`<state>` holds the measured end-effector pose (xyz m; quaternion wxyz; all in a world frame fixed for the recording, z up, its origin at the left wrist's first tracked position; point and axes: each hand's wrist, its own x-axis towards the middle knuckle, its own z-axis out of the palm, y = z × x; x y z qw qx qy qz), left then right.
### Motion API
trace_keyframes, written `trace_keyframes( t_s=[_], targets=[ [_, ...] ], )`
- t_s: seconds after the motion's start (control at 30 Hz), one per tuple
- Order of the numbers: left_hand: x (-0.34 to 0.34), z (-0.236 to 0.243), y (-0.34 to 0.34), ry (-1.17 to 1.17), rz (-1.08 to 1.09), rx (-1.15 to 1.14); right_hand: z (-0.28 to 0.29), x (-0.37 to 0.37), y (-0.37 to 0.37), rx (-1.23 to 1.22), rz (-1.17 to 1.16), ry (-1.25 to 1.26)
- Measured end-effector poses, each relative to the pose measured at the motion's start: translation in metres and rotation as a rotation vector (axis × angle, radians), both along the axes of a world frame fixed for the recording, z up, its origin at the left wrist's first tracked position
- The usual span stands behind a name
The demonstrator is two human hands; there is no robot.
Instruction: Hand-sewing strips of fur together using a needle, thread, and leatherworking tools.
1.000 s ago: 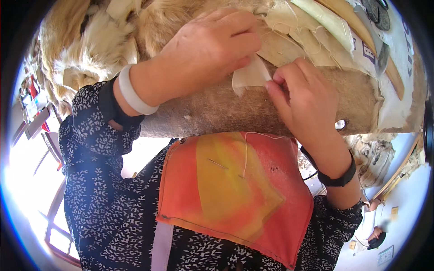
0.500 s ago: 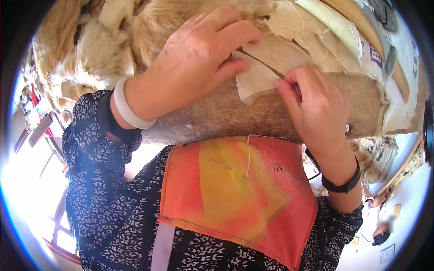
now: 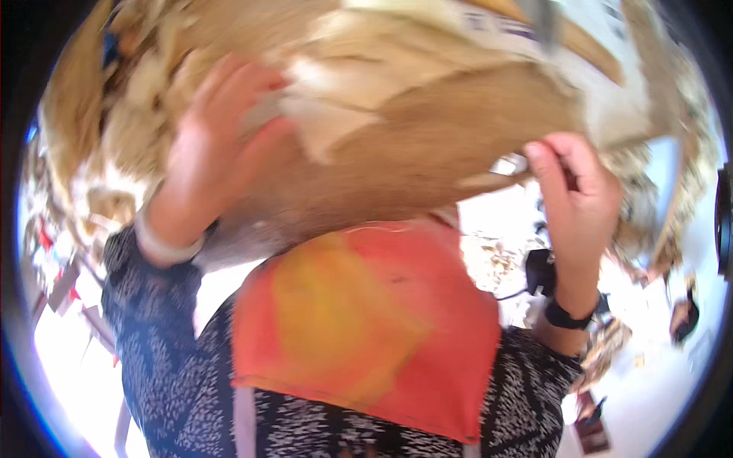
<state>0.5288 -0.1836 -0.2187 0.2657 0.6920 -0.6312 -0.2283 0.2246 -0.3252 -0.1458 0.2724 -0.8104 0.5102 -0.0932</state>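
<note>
Motion blurs much of the view. My left hand (image 3: 217,141) is at the left with thumb and fingers apart, beside a pale piece of thin hide (image 3: 324,126). That piece lies on a brown short-haired hide (image 3: 435,145) stretching across the front. My right hand (image 3: 576,179) is off to the right, past the hide's near edge, its thumb and forefinger pinched together. What they pinch, if anything, is too blurred to name. A light, narrow shape (image 3: 496,182) runs by the fingertips. Below hangs a red-orange cloth with a yellow patch (image 3: 343,305), over my patterned clothing.
Long-haired tan fur (image 3: 130,114) is heaped at the far left. A curved wooden piece (image 3: 588,49) and a grey blade-like shape (image 3: 544,27) lie at the far right on a pale surface. A dark object (image 3: 540,271) stands near my right wrist.
My hands have spread apart: left hand leftward, right hand rightward and slightly down. The dark thin strip stretched between them no longer shows there. The whole view has shifted and blurred.
</note>
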Motion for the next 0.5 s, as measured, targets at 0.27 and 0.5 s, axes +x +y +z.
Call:
trace_keyframes(
  t_s=[0.27,0.5],
  targets=[
    [-0.034,0.029,0.066,0.003,-0.042,0.091,-0.008,-0.163,-0.005,-0.09,-0.483,-0.281],
    [-0.136,0.014,0.041,0.052,-0.144,0.035,-0.031,-0.292,-0.054,-0.118,-0.578,-0.396]
  ],
)
